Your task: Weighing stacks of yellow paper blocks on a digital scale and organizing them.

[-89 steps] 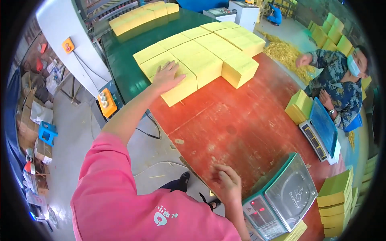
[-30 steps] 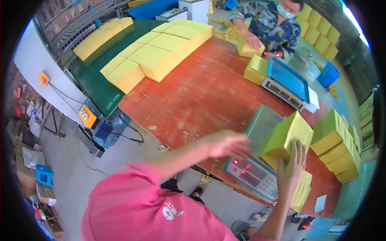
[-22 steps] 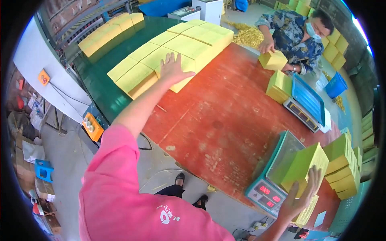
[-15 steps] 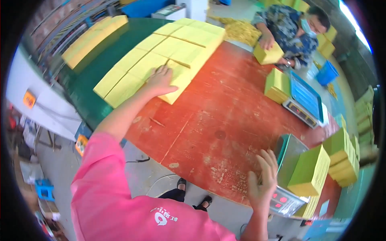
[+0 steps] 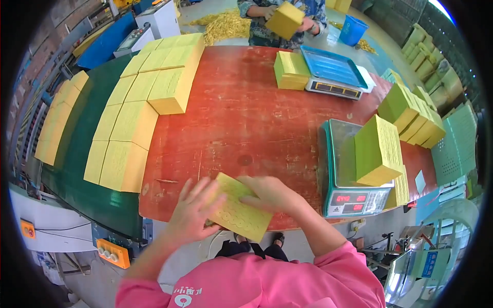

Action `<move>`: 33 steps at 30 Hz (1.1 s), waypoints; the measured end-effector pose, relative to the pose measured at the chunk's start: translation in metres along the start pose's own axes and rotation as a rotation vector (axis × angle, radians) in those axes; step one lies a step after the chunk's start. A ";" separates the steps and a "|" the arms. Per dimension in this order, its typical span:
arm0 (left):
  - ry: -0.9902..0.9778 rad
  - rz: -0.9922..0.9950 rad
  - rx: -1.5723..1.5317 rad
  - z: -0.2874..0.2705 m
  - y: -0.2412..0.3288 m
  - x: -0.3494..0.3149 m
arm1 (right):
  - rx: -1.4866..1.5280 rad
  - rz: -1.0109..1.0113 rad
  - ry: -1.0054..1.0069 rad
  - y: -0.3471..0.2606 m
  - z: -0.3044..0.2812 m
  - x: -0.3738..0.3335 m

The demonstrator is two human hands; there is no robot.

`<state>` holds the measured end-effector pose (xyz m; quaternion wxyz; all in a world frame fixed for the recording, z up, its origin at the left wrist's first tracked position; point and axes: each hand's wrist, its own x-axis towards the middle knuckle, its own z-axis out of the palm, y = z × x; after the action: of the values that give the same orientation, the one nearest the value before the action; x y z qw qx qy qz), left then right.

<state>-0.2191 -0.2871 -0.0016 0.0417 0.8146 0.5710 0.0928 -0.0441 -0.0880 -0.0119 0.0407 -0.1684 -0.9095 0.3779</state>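
A stack of yellow paper point(image 5: 237, 209) with round embossed marks is held tilted between both my hands, above the front edge of the red table. My left hand point(image 5: 196, 209), slightly blurred, grips its left side. My right hand point(image 5: 271, 194) clasps the far right side, its thumb lying on the top face. Left of my hands, rows of yellow paper stacks point(image 5: 128, 123) stand close together on the green surface and the table's left part. To the right, a teal-edged digital scale point(image 5: 328, 169) with a lit red display bears a tall yellow paper stack point(image 5: 377, 149).
Across the red table point(image 5: 231, 102), a person point(image 5: 259, 25) holds another yellow stack. A second scale with a blue tray point(image 5: 334, 66) stands there beside short stacks point(image 5: 291, 71). More stacks point(image 5: 411, 115) line the right edge. Yellow scraps point(image 5: 228, 26) lie heaped beyond.
My left hand has come off the rows at the left, and my right hand, empty before, has moved in from beside the scale. Both now hold one paper stack. The view has turned.
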 end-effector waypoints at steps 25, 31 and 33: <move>0.791 -0.895 -1.105 0.081 0.295 0.071 | 0.615 0.098 0.184 0.096 -0.044 -0.262; 0.796 -0.502 -0.991 0.009 0.264 0.194 | 0.936 0.061 0.298 0.100 -0.170 -0.286; 0.833 -0.472 -1.845 -0.027 0.242 0.266 | 0.871 0.135 0.429 0.111 -0.219 -0.277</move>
<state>0.0868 -0.1223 0.0943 0.4656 0.2369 0.3923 0.7571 0.2909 0.0394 0.0805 0.2692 -0.2683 -0.6252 0.6816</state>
